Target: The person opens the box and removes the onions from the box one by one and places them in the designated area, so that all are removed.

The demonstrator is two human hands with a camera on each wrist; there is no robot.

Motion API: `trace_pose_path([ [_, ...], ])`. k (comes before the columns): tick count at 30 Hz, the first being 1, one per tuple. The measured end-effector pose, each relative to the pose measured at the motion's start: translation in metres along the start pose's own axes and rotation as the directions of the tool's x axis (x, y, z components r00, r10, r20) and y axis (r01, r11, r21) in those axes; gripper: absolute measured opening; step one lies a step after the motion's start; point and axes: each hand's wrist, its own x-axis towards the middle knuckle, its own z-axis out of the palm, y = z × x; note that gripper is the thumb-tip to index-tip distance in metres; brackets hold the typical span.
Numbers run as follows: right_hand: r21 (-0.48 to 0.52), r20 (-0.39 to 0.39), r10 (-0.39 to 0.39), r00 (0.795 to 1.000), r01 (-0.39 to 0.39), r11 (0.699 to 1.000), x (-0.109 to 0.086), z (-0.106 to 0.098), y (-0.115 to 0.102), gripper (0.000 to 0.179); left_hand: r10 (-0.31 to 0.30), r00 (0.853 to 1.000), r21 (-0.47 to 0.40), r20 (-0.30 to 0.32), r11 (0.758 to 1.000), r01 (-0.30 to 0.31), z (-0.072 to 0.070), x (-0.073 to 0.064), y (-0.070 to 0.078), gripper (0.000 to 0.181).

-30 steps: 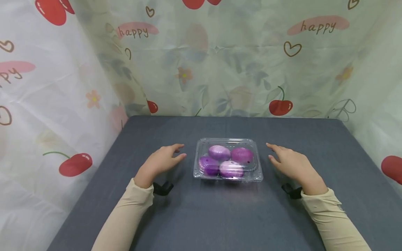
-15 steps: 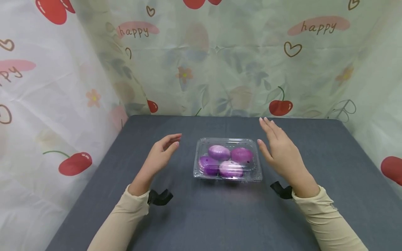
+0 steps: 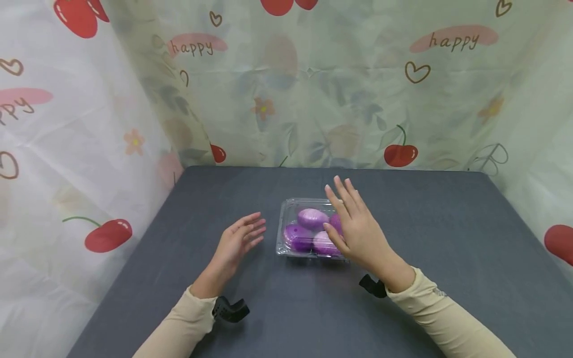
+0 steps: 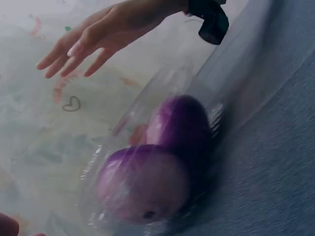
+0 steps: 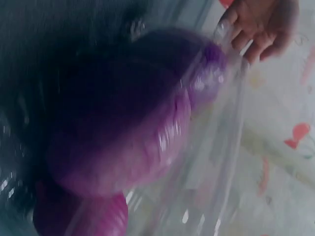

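Note:
A clear plastic clamshell box (image 3: 280,248) sits mid-table with its lid down. Inside lie several glossy purple bulbs (image 3: 297,237) that look like red onions, one with a dark spot (image 4: 148,215) in the left wrist view. My right hand (image 3: 364,238), fingers extended, is over the right side of the box and hides part of it in the head view. Left of the box, my left hand (image 3: 233,248) is held apart from it, palm turned inward, fingers relaxed. Neither hand holds anything.
The box stands on a dark grey tabletop (image 3: 286,318). A printed cloth (image 3: 309,99) with cherries and "happy" lettering hangs behind and at both sides. Black bands (image 3: 230,309) are on both wrists.
My right hand has risen, spread its fingers and moved left over the box. My left hand has turned its palm inward, staying beside it. The box has not moved.

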Motion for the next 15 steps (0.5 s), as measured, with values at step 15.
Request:
trace_pose_path([
  [15, -0.021, 0.186, -0.145, 0.972, 0.151, 0.988, 0.0, 0.044, -0.042, 0.065, -0.172, 0.981, -0.072, 0.092, 0.981, 0.178, 0.017, -0.01, -0.033, 0.039],
])
